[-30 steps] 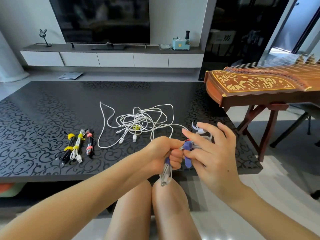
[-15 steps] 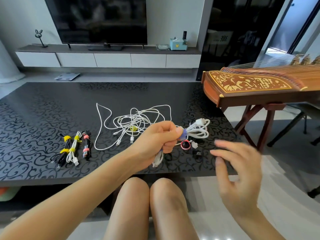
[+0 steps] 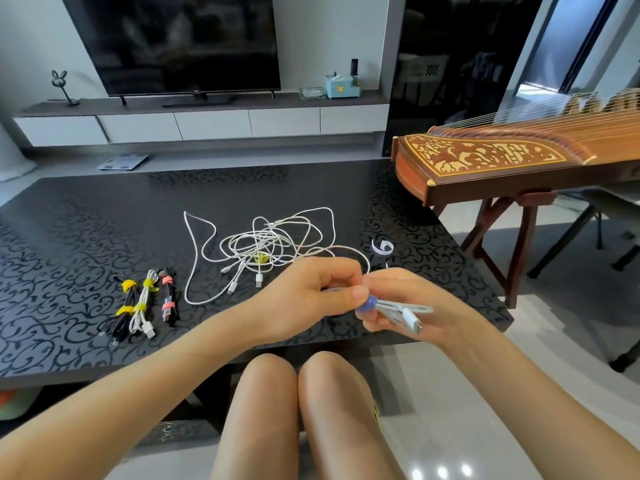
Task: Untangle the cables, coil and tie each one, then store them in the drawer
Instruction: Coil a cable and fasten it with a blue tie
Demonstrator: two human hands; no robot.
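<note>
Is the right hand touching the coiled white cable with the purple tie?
Touching. The head view shows the coiled white cable lying across the curled fingers of the right hand.

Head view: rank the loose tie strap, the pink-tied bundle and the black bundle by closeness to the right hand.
1. Loose tie strap, just beyond the right hand.
2. Pink-tied bundle, left, rightmost of three.
3. Black bundle, leftmost.
</note>
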